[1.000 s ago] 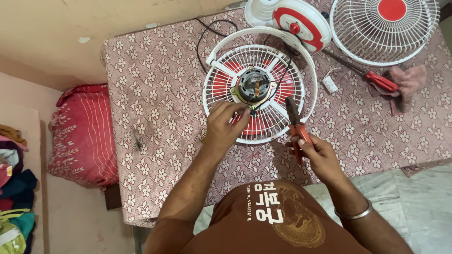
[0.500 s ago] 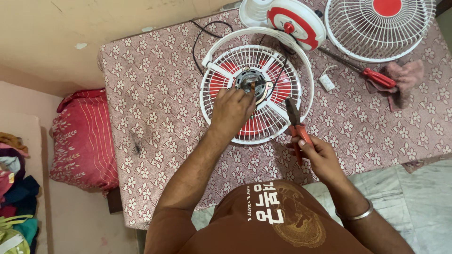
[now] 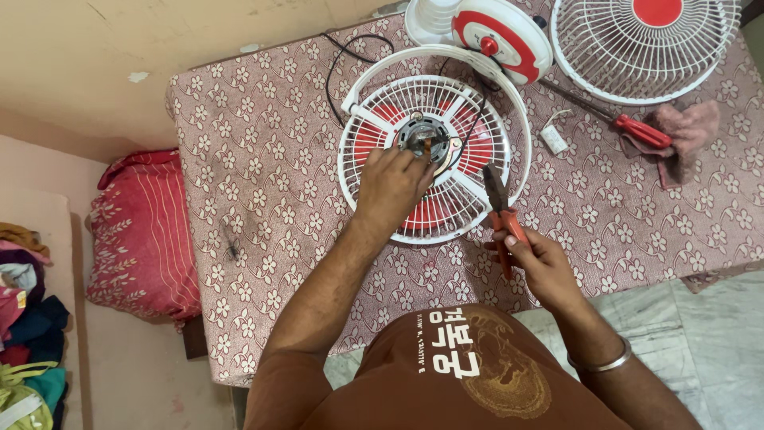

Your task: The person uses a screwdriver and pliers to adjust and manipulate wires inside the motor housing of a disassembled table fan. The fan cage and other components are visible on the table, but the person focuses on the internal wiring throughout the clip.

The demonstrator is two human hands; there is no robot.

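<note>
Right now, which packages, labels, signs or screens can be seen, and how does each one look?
No packages, signs or screens.
Shirt print: pale lettering on the brown shirt, bottom centre, beside a round tan emblem.

Table (image 3: 263, 159) covering: dusty pink, printed all over with small white flowers. Fan guard (image 3: 434, 155) under the left hand (image 3: 394, 183): white wire grille, red blades showing through, grey metal motor hub (image 3: 422, 135) at centre. Second grille (image 3: 645, 48): white, red centre disc. Fan body (image 3: 501, 36): white with a red ring. Pliers (image 3: 501, 215) in the right hand (image 3: 541, 259): orange-red handles, dark head. Screwdriver (image 3: 629, 127): red handle. Rag (image 3: 684, 135): faded pink. Cushion (image 3: 143, 231): red with pale stripes. Shirt (image 3: 461, 374): brown, white lettering.
</note>
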